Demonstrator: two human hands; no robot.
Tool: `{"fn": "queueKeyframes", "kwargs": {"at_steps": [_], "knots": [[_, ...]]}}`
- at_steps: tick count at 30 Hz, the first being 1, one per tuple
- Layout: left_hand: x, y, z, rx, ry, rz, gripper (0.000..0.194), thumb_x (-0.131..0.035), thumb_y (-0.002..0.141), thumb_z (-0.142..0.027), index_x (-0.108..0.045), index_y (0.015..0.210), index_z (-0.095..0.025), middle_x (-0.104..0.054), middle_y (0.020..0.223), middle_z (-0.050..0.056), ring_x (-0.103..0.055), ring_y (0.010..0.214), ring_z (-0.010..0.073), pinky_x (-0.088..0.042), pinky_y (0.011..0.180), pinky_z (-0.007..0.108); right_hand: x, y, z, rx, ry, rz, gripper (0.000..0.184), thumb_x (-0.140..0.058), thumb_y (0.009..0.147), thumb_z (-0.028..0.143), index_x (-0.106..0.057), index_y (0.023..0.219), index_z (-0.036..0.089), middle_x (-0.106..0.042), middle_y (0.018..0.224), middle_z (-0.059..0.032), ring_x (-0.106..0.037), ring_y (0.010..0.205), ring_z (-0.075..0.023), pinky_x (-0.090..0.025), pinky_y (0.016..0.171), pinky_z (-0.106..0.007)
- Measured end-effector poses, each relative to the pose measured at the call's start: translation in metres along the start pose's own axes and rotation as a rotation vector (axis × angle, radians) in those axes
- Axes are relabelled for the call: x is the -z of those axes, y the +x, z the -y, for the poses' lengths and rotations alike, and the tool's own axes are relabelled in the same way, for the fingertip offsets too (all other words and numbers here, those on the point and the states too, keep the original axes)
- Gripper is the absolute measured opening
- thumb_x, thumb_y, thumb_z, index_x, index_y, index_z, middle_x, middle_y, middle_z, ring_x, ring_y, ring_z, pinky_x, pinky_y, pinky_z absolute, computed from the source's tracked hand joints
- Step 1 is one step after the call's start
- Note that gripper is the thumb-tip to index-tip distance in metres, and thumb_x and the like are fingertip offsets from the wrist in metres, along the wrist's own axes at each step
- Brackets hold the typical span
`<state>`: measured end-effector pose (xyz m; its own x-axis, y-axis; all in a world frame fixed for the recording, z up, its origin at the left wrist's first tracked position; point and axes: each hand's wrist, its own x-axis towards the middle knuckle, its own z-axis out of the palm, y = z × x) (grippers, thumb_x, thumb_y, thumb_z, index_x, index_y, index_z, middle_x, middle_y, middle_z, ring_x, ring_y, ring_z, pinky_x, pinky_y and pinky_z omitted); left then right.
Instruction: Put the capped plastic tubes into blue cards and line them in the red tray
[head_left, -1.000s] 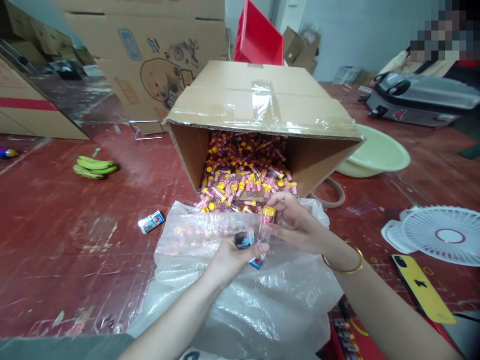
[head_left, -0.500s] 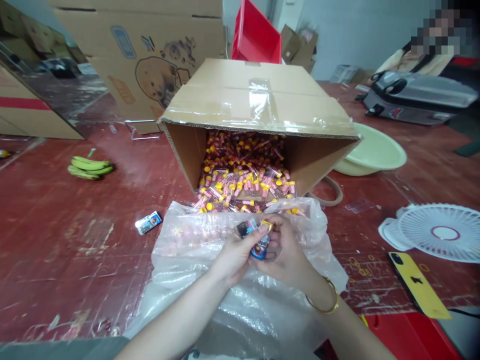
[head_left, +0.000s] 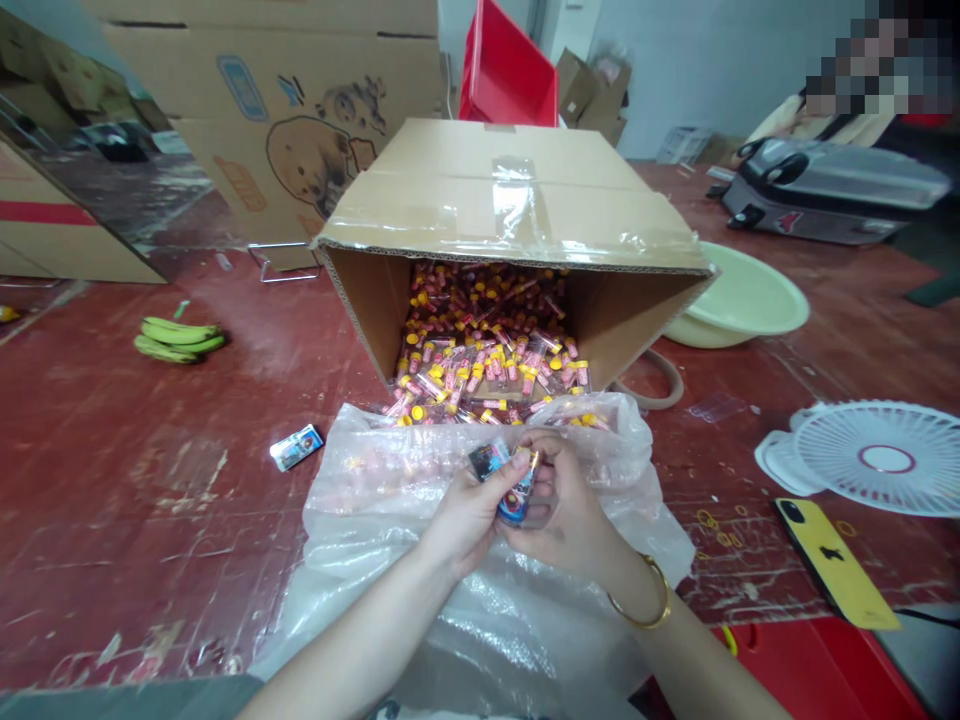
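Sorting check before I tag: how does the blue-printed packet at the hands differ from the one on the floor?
The held packet is gripped by the left hand, with the right hand curled beside it; the floor packet lies flat. Hands partly cover the held packet; the floor packet is uncovered. Both show blue print.

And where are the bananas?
In the head view, the bananas lie on the red floor at the left, beyond the small blue packet and left of the open cardboard box.

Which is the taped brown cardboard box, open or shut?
Open: the box gapes toward the camera, showing yellow-capped clear plastic tubes inside.
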<state>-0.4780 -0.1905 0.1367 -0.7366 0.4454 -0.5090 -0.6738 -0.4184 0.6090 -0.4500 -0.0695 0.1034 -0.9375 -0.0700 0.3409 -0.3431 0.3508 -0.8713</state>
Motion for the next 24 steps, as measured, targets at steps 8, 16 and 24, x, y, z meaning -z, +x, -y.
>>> {"fn": "queueKeyframes", "kwargs": {"at_steps": [8, 16, 24], "knots": [[0.014, -0.002, 0.006, -0.079, 0.147, 0.038, 0.042, -0.080, 0.068, -0.042, -0.072, 0.096, -0.012, -0.073, 0.084, 0.008, -0.068, 0.074, 0.0171, -0.055, 0.067, 0.025, 0.013, -0.003, -0.004, -0.112, 0.110, -0.045, 0.070, -0.081, 0.058, 0.017, -0.039, 0.113, 0.029, -0.049, 0.114, -0.0047, -0.055, 0.102, -0.0217, -0.048, 0.089, -0.037], [0.014, -0.003, 0.021, -0.061, 0.420, 0.072, 0.044, -0.076, 0.070, -0.047, -0.068, 0.098, -0.014, -0.072, 0.092, 0.009, -0.067, 0.080, 0.0215, -0.057, 0.068, 0.032, 0.056, -0.033, -0.013, -0.362, 0.532, -0.380, 0.024, -0.074, 0.074, 0.036, -0.056, 0.084, 0.023, -0.064, 0.082, 0.0016, -0.061, 0.075, -0.0128, -0.051, 0.072, -0.028], [0.002, 0.009, 0.018, -0.002, 0.523, -0.028, 0.042, -0.073, 0.074, -0.034, -0.063, 0.111, -0.018, -0.071, 0.108, 0.005, -0.064, 0.101, 0.0228, -0.056, 0.075, 0.028, 0.167, -0.276, -0.050, -0.694, -0.166, -1.187, 0.034, -0.070, 0.075, 0.048, -0.055, 0.075, 0.018, -0.059, 0.065, 0.0040, -0.055, 0.056, -0.0088, -0.047, 0.055, -0.022]]}}
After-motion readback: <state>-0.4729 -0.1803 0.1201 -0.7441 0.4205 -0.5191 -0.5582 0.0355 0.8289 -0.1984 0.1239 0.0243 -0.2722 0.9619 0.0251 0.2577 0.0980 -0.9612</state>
